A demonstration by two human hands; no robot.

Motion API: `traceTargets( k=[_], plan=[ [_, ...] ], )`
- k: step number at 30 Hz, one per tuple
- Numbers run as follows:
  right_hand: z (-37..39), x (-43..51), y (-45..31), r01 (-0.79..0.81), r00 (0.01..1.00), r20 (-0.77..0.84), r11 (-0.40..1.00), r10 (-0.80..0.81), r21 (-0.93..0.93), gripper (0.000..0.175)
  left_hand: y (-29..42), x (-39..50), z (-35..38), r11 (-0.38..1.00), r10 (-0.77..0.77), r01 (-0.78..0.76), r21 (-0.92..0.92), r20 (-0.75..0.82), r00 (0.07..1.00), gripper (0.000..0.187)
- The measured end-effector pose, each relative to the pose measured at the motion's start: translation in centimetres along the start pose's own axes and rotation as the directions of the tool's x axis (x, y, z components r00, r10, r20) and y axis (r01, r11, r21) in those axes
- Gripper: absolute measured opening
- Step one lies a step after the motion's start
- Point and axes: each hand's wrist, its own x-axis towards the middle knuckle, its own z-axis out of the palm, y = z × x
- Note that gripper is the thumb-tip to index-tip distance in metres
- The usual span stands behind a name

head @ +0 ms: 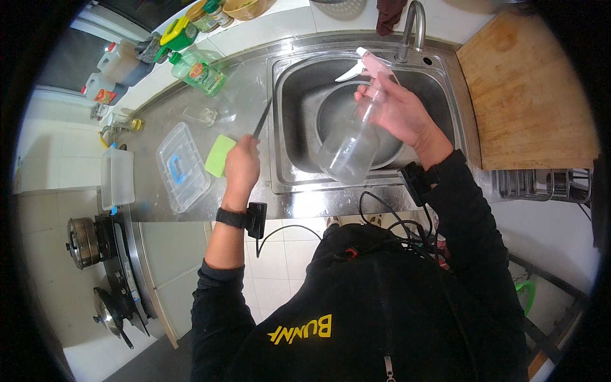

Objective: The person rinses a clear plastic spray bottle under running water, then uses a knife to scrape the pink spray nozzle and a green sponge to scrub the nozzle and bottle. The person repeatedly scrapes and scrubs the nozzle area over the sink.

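A clear plastic spray bottle [351,143] with a pink and white trigger head hangs tilted over the sink [298,148], my right hand [394,107] gripping its neck. Below it a round metal basin [329,107] lies in the sink. My left hand [243,160] is shut on a thin dark tool [263,119], perhaps a knife, that points up along the sink's left rim. Beside that hand, on the steel counter, a light green sponge [219,155] lies. The part of the tool inside my fist is hidden.
Left on the counter are a clear plastic lid with a blue handle [184,167], a clear container [118,176] and a green dish soap bottle [199,74]. A faucet [410,33] rises behind the sink. A wooden board [525,95] stands at the right. Cables hang near my right wrist.
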Motion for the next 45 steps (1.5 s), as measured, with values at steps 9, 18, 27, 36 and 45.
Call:
traceTargets(
  k=[9, 18, 27, 36, 45],
  plan=[
    [0.8, 0.2, 0.4, 0.105, 0.992, -0.050, 0.980, -0.115, -0.166, 0.038, -6.6, -4.6, 4.6, 0.955, -0.077, 0.068, 0.289, 0.022, 0.997, 0.036],
    [1.7, 0.4, 1.0, 0.078, 0.992, -0.073, 0.962, -0.101, -0.263, 0.043, -9.3, -4.2, 5.7, 0.947, -0.069, 0.070, 0.313, -0.015, 0.998, 0.035],
    [2.6, 0.9, 2.2, 0.077, 0.982, -0.146, 0.960, -0.119, -0.269, 0.037, -0.1, -2.3, 3.1, 0.976, 0.200, -0.215, -0.029, -0.270, 0.942, 0.019],
    [3.1, 0.9, 3.6, 0.098, 0.971, -0.192, 0.967, -0.144, -0.233, 0.041, 13.2, 0.1, -2.2, 0.950, 0.312, -0.311, 0.033, -0.171, 0.935, 0.013],
    [3.5, 0.2, 3.6, 0.145, 0.957, -0.194, 0.938, -0.213, -0.314, 0.039, 14.1, -0.1, -1.8, 0.936, 0.350, -0.344, 0.072, -0.135, 0.927, 0.016]
  ],
)
